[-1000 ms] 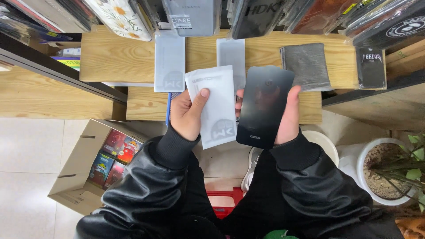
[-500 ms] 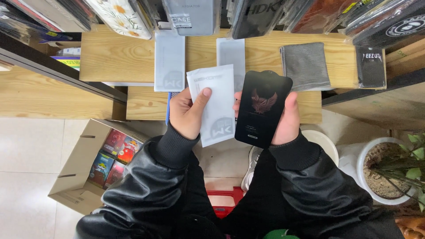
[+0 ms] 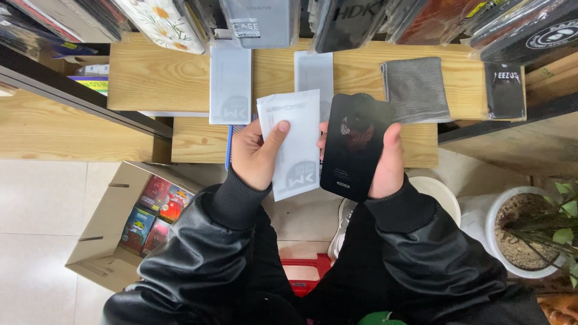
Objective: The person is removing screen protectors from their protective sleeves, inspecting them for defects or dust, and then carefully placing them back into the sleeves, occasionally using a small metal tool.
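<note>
My left hand (image 3: pixel 257 155) holds a flat white packet (image 3: pixel 296 141) upright, thumb pressed on its front. My right hand (image 3: pixel 385 162) grips a black glossy phone-shaped panel (image 3: pixel 354 144) by its right edge, tilted slightly, with a faint reddish reflection on its surface. The two items sit side by side, nearly touching, above the front edge of a light wooden table (image 3: pixel 150 78). Both arms wear black leather sleeves.
On the table lie two more flat white packets (image 3: pixel 230 84) (image 3: pixel 313 72), a grey cloth (image 3: pixel 415 89) and a black packet (image 3: pixel 504 90). Phone cases hang above. A cardboard box (image 3: pixel 120 222) of coloured packs stands on the floor left, a potted plant (image 3: pixel 530 232) right.
The black panel has tipped a little, so a reddish reflection shows on its face. Both hands stay in about the same place.
</note>
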